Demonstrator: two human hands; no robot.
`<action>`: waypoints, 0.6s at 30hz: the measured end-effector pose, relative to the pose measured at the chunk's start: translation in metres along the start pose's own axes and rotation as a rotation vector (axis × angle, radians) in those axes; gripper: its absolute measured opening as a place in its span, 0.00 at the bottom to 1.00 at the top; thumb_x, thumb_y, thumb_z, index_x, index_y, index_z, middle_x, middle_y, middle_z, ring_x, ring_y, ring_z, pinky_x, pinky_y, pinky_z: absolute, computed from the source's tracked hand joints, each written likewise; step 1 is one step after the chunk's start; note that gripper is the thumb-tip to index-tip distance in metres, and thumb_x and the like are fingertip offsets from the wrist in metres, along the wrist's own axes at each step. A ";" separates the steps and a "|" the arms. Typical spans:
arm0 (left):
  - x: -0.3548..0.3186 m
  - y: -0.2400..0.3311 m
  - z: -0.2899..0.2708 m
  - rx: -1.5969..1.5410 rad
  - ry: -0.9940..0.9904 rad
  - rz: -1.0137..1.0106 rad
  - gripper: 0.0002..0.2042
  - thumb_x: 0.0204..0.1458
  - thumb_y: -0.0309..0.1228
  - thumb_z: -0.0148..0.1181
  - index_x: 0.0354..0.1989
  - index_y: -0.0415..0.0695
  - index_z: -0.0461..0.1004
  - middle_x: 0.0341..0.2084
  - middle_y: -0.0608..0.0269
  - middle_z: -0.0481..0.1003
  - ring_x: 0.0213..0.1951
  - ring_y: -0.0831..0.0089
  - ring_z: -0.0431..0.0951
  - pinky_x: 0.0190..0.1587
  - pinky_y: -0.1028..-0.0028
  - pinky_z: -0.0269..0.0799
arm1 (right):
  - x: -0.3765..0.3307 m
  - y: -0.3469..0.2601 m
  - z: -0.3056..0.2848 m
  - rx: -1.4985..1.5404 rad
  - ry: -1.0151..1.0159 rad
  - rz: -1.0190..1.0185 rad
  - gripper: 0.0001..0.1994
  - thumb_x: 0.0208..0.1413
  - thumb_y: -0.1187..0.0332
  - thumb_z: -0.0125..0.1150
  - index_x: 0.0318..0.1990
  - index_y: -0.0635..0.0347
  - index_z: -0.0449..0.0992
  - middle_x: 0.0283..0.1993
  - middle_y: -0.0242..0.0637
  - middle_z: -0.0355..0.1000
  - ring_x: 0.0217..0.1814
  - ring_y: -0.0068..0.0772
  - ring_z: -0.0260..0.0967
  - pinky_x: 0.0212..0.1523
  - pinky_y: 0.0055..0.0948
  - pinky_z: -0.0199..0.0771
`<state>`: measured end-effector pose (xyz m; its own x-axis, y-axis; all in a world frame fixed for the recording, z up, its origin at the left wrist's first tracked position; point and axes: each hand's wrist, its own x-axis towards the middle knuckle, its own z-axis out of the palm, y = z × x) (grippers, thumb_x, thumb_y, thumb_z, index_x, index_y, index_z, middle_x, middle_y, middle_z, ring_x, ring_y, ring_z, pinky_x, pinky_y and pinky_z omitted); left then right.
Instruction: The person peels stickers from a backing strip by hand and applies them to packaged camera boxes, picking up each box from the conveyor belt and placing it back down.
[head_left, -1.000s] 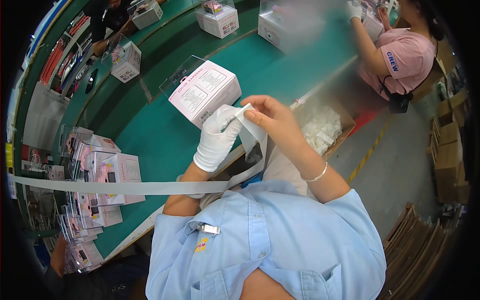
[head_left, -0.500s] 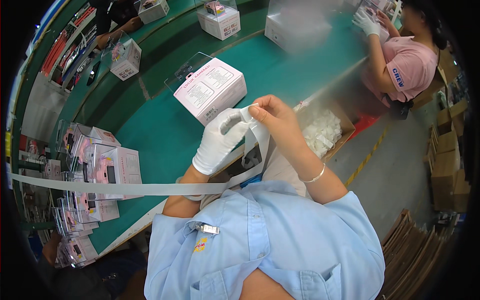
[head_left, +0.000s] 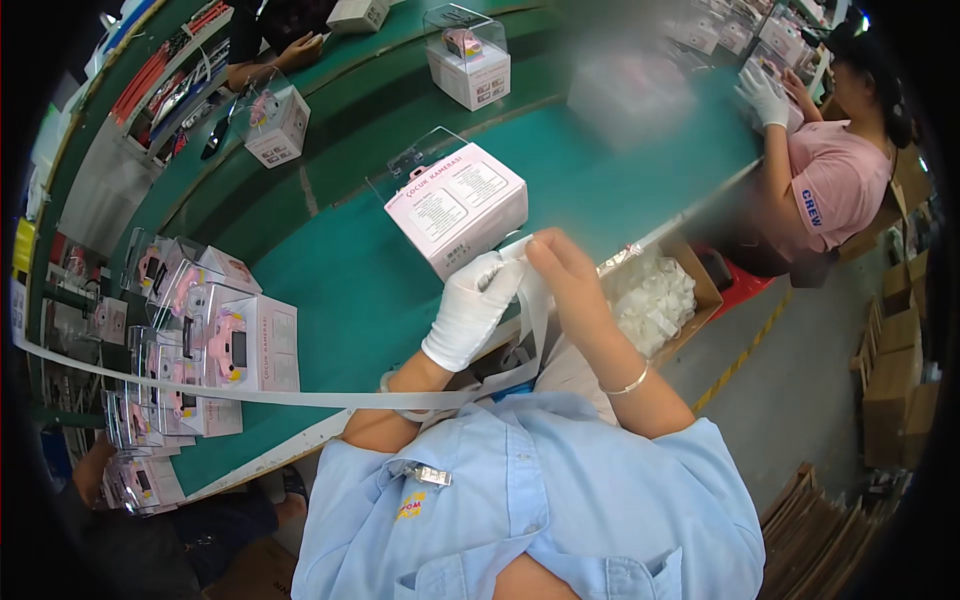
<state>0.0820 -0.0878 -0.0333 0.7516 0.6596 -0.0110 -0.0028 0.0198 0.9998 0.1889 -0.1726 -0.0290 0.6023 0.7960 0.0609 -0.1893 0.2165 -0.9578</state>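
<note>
Both my hands meet in front of my chest at the end of a long, narrow white strip (head_left: 330,399). My left hand (head_left: 468,312), in a white glove, is closed with thumb and fingers pinching the strip's end. My bare right hand (head_left: 566,275) pinches the same end from the right; its fingertips are partly hidden. From there the strip hangs in a loop to my lap, then runs off leftward across my left forearm. Just beyond my hands, a pink and white toy-camera box (head_left: 465,205) lies on the green table (head_left: 335,270), its clear cover pointing away.
Several similar boxes (head_left: 270,345) with clear covers crowd the table's left side. More boxes (head_left: 470,72) stand on the far green belt. An open carton (head_left: 700,290) of crumpled white scraps sits right of my right arm. A co-worker in pink (head_left: 835,180) works at the far right.
The whole view has shifted, so the table and boxes appear further right and lower. My right fingers have closed further over the strip's end. Both hands stay together.
</note>
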 end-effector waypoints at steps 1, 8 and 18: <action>0.000 -0.001 -0.001 -0.033 -0.001 -0.008 0.08 0.55 0.31 0.54 0.32 0.37 0.73 0.23 0.72 0.69 0.26 0.85 0.65 0.29 0.80 0.63 | -0.001 0.002 -0.001 0.026 -0.011 0.006 0.08 0.56 0.64 0.57 0.33 0.59 0.71 0.30 0.24 0.67 0.33 0.13 0.60 0.38 0.15 0.61; -0.001 0.043 -0.029 0.482 -0.160 0.184 0.12 0.52 0.28 0.56 0.43 0.37 0.72 0.29 0.61 0.76 0.31 0.77 0.74 0.38 0.79 0.69 | 0.009 0.007 -0.013 0.193 0.059 0.142 0.09 0.57 0.63 0.55 0.39 0.58 0.70 0.31 0.27 0.70 0.26 0.15 0.65 0.24 0.16 0.67; 0.049 0.010 -0.072 0.861 -0.064 0.782 0.07 0.47 0.23 0.55 0.35 0.39 0.76 0.39 0.56 0.75 0.45 0.62 0.73 0.48 0.68 0.68 | 0.039 0.002 -0.001 0.133 -0.052 0.257 0.10 0.56 0.63 0.56 0.38 0.60 0.71 0.26 0.27 0.68 0.23 0.14 0.64 0.21 0.16 0.65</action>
<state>0.0711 -0.0014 -0.0250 0.7747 0.2270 0.5901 -0.0498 -0.9085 0.4149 0.2123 -0.1419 -0.0285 0.4814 0.8615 -0.1616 -0.4328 0.0733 -0.8985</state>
